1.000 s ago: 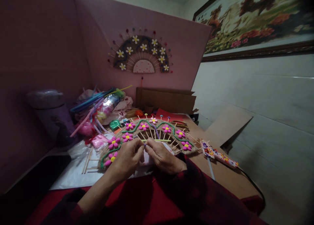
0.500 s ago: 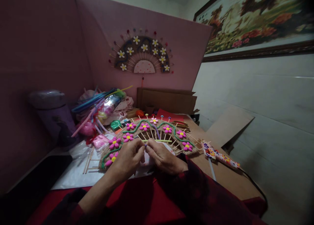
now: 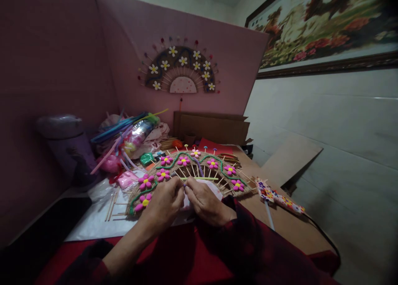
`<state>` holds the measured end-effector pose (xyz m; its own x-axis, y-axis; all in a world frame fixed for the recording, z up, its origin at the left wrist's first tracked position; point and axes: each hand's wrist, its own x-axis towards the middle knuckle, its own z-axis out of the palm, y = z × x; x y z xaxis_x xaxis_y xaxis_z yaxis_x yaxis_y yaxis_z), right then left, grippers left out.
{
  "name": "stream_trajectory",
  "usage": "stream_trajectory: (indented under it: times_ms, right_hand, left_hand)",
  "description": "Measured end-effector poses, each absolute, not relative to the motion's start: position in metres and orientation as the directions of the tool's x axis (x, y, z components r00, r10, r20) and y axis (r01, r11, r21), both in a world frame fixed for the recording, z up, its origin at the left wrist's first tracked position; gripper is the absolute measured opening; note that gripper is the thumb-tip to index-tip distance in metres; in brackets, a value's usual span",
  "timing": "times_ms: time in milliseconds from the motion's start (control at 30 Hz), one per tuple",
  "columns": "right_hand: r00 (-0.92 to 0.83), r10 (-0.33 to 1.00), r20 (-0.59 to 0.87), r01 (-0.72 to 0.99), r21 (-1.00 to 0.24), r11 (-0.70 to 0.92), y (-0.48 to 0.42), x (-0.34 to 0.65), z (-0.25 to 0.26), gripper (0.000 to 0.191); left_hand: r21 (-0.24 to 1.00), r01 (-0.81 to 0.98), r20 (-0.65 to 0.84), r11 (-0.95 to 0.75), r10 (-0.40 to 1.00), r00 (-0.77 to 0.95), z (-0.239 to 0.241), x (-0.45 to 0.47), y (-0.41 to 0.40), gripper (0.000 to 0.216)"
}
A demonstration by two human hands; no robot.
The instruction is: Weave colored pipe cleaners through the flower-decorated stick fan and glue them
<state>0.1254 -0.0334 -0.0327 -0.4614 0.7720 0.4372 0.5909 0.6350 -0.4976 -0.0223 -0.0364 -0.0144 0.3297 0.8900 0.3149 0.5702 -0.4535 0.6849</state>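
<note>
My left hand [image 3: 167, 200] and my right hand [image 3: 205, 200] meet over the lower middle of a handmade fan [image 3: 205, 157]. Both are closed, with thumbs and forefingers pinched together around a small purple piece [image 3: 185, 185], mostly hidden by the fingertips. The fan is a twine-wrapped arch with pink clay flowers, a wavy green strip and thin wooden sticks. Several sticks end in coloured tips along its top edge. Just beyond my fingertips a yellow-green strip [image 3: 202, 178] lies across the sticks. Under my hands is the fan's pale half-round base [image 3: 214, 188], partly covered.
A patterned glue gun [image 3: 278, 197] rests to the right on brown board. Colourful craft supplies [image 3: 133, 135] are heaped at the left, near a purple container [image 3: 70, 152]. Loose sticks [image 3: 111, 204] lie left of the fan. A finished fan [image 3: 182, 65] hangs on the pink panel behind.
My hands keep pinching at the same spot, their fingers shifting only slightly. The fan's left side sits a touch further right and lower in view.
</note>
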Motion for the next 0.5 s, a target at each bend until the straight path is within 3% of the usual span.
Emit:
stream_trajectory:
  times_ms: [267,500]
  right_hand:
    - [-0.408,0.738,0.537,0.64,-0.409,0.651,-0.0341,0.1174,-0.0435,0.011]
    - [-0.378,0.762,0.526,0.649,-0.436,0.623,-0.0338,0.1177,-0.0387,0.016]
  left_hand:
    - [0.643,0.619,0.367,-0.451,0.891,0.267,-0.0145,-0.0163,-0.0417,0.015]
    - [0.672,0.587,0.405,-0.451,0.888,0.219,-0.0178,-0.0137,-0.0439,0.016]
